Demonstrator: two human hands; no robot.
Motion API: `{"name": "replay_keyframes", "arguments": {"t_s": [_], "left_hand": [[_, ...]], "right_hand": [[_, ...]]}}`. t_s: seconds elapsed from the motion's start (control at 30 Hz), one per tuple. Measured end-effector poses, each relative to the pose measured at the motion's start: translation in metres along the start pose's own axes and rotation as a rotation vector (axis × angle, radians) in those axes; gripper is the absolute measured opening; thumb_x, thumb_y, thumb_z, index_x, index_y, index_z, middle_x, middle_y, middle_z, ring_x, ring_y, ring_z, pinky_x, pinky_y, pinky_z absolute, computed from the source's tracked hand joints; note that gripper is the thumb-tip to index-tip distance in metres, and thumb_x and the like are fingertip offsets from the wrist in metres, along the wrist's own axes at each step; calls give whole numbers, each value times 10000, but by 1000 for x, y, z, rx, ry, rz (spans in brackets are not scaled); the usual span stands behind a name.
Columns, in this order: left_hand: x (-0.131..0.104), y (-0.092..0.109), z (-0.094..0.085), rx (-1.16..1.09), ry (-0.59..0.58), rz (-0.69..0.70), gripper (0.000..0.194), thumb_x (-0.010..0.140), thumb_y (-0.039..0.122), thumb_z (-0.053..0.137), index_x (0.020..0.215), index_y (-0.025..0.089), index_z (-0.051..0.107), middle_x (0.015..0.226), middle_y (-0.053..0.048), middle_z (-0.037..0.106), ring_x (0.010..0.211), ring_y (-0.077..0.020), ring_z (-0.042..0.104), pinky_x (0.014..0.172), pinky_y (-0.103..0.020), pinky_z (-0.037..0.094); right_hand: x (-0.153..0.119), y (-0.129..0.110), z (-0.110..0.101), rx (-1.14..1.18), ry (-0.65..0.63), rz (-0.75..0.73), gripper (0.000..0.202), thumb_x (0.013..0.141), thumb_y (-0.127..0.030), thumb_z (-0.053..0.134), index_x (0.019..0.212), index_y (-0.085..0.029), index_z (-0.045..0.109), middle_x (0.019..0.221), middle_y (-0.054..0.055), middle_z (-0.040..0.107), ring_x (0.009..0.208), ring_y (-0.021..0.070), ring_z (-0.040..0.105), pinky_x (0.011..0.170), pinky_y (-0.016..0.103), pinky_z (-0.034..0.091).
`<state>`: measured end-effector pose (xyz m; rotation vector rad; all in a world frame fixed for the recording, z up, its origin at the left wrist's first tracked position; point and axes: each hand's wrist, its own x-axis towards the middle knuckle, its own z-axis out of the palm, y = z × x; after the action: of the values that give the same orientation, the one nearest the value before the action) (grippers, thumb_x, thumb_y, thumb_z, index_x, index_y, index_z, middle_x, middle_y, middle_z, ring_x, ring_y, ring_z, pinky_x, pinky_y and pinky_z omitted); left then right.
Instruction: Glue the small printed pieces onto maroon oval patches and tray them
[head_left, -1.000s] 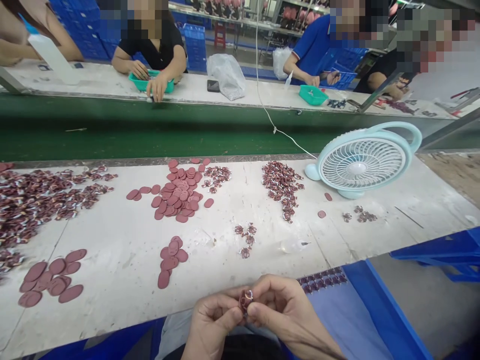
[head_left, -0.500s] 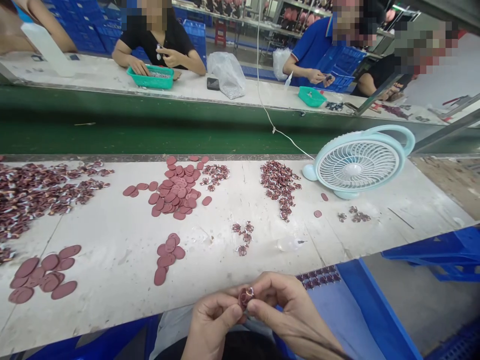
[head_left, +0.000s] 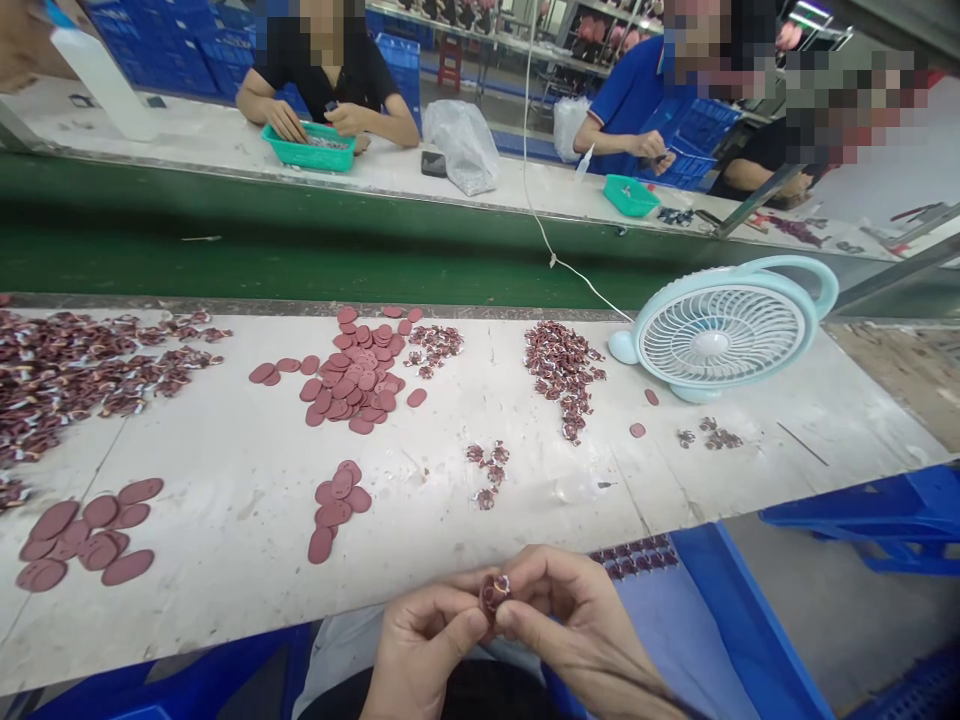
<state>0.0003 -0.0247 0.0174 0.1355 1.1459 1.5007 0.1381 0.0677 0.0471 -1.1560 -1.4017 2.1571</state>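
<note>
Lower than moments earlier, a co-worker's hand (head_left: 346,119) hovers beside a green basket (head_left: 309,155), beyond the left hand (head_left: 433,630) and right hand (head_left: 564,608), which pinch a maroon piece (head_left: 495,593).

A pale blue fan (head_left: 711,344) leans back near the far edge of the near tabletop (head_left: 247,520), toward its right end, its white cord (head_left: 553,262) rising past a knot. Across the green gap (head_left: 300,260), a person in black (head_left: 364,75) reaches into a green basket (head_left: 309,157) at the near edge of the opposite bench (head_left: 202,150). A phone (head_left: 433,163) and a plastic bag (head_left: 471,150) lie between that basket and a person in blue (head_left: 626,90), seated by a second green basket (head_left: 631,197). Blue crates (head_left: 157,45) and a red stool (head_left: 450,62) stand behind.
</note>
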Motion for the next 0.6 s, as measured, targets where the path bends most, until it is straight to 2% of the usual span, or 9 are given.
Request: {"name": "replay_keyframes", "arguments": {"t_s": [0.13, 0.27, 0.47, 0.6], "left_hand": [[-1, 1, 2, -23, -22, 0, 205, 626, 435, 920, 541, 288, 807, 804, -20, 857, 899, -293, 783, 819, -323, 616], [-2, 1, 5, -42, 24, 4, 222, 593, 447, 940, 541, 274, 810, 822, -28, 860, 886, -301, 787, 826, -346, 629], [-2, -4, 4, -48, 52, 27, 221, 598, 439, 940, 556, 265, 812, 826, -47, 863, 886, -324, 795, 756, -359, 638], [-2, -12, 3, -24, 52, 64, 235, 629, 458, 917, 547, 268, 807, 884, -83, 874, 913, -347, 794, 818, -411, 643]], "right_hand": [[0, -4, -1, 15, -12, -7, 160, 761, -293, 869, 860, -244, 753, 871, 13, 823, 774, 168, 750, 725, 277, 582], [-2, -6, 0, -49, 28, -40, 142, 747, -259, 876, 842, -261, 771, 836, -16, 799, 769, 160, 748, 719, 260, 585], [-3, 5, 3, 118, 33, -23, 168, 714, -239, 898, 823, -274, 775, 831, -28, 786, 766, 159, 736, 728, 275, 588], [2, 10, 6, 132, 49, -14, 145, 731, -273, 889, 823, -267, 777, 823, -5, 785, 735, 154, 718, 710, 276, 582]]}}
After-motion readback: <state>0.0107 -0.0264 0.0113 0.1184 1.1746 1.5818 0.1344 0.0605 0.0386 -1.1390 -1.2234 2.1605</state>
